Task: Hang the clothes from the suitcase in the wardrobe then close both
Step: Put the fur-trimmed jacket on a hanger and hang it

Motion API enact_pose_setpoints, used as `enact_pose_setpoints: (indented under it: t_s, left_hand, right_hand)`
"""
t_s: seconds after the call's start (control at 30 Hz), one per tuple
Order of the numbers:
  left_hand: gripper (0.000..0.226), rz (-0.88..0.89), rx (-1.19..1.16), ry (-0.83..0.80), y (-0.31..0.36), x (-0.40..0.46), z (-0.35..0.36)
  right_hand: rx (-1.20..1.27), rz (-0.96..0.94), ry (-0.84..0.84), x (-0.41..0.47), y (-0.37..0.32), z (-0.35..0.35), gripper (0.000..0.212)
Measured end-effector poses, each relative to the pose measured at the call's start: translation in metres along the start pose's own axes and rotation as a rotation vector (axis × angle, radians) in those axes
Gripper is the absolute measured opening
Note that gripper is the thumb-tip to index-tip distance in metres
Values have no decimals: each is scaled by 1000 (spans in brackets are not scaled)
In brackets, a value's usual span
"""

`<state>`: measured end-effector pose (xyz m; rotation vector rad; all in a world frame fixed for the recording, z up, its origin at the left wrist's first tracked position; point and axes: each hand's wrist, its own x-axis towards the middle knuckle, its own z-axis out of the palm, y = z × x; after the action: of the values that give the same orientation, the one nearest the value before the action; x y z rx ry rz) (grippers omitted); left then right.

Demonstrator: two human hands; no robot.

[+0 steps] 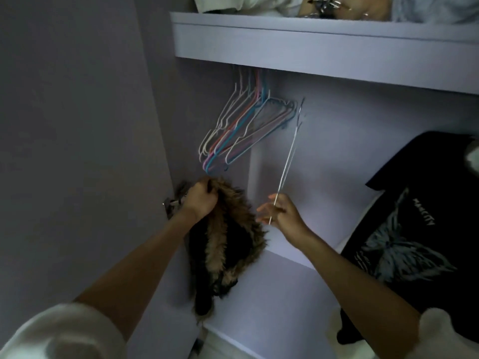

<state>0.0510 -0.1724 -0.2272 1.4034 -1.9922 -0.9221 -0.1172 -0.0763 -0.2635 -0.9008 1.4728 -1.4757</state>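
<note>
The left hand has its fingers clamped in a fist around the top of a brown and black furry garment, which hangs down from that grip in front of the open wardrobe. Just beyond those fingers, up and slightly to the right, a bunch of empty wire hangers in white, pink and blue hangs tilted beneath the shelf. The right hand pinches the lower end of a thin white hanger between thumb and forefinger, the other fingers spread loosely apart; the hanger is seen edge-on and rises from the fingers toward the space under the shelf, its hook close to the bunch. The two hands are near each other but not touching, with the garment's fur between them. To the right of the right hand's fingers, a black T-shirt with a pale butterfly print hangs inside the wardrobe. Above the shelf lie folded pale fabrics, partly cut off by the frame. Behind the left hand's fingers, a metal hinge shows on the wardrobe door.
</note>
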Motion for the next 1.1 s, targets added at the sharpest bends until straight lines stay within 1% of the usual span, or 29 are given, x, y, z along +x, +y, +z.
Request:
enact_pose_setpoints:
  t_s: [0.07,0.17,0.3,0.37,0.47,0.53,0.6,0.7,0.73,0.77,0.83,0.9,0.97,1.0,1.1]
  left_hand:
    - [22,9,-111,-70,3,-6,8]
    - [30,-26,-209,-165,7,-16,20]
    - [36,-69,-187,-256,10,-28,40]
    - [35,-51,-170,-323,10,-33,52]
    - [29,-89,-231,-380,10,-34,65]
    - [32,-90,-397,-414,17,-38,73]
    - [31,-70,-553,-489,28,-47,76]
    - [35,16,-629,-612,40,-52,72]
    - [34,55,-634,-626,42,-52,70]
    - [28,105,-616,-621,45,-51,69]
    - [17,213,-502,-554,50,-50,67]
    - [16,280,-441,-494,51,-49,67]
    - [22,308,-436,-481,47,-47,65]
    - [24,318,-434,-501,44,-46,63]
    - [26,359,-395,-582,40,-48,50]
  right_hand:
    - [69,101,-18,-17,16,-7,24]
    - [193,202,1,-34,35,-19,29]
    - [238,253,56,-49,48,-28,41]
    - [271,247,81,-56,48,-32,42]
    - [240,233,35,-67,50,-35,40]
    - [190,227,-13,-73,57,-36,41]
    - [176,240,-58,-77,63,-37,42]
    - [80,217,-33,-80,67,-42,43]
    - [31,208,-11,-80,68,-44,42]
    - [-32,196,16,-79,69,-46,42]
    - [-105,197,68,-78,68,-46,39]
    - [-66,229,88,-78,66,-45,37]
    - [-60,194,70,-76,62,-45,35]
    - [-61,170,50,-76,59,-45,33]
    - [78,254,45,-71,46,-41,24]
